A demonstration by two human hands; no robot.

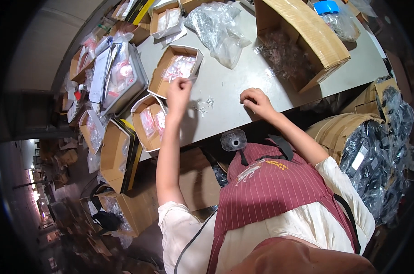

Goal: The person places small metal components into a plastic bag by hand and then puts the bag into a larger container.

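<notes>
Left grip (179, 91) and right grip (258, 101) curled, fingertips partly hidden, cannot tell if grasping; a careless inward sweep might scatter small clear plastic-looking pieces (209, 101) between them.

1. Bright light on the table (227, 93); soft shadow right of the left hand (179, 93).
2. White glints on the clear plastic bag (216, 27).
3. Dim, blurred lower-left background with small glaring spots.
4. Fisheye bending; black corners.
</notes>
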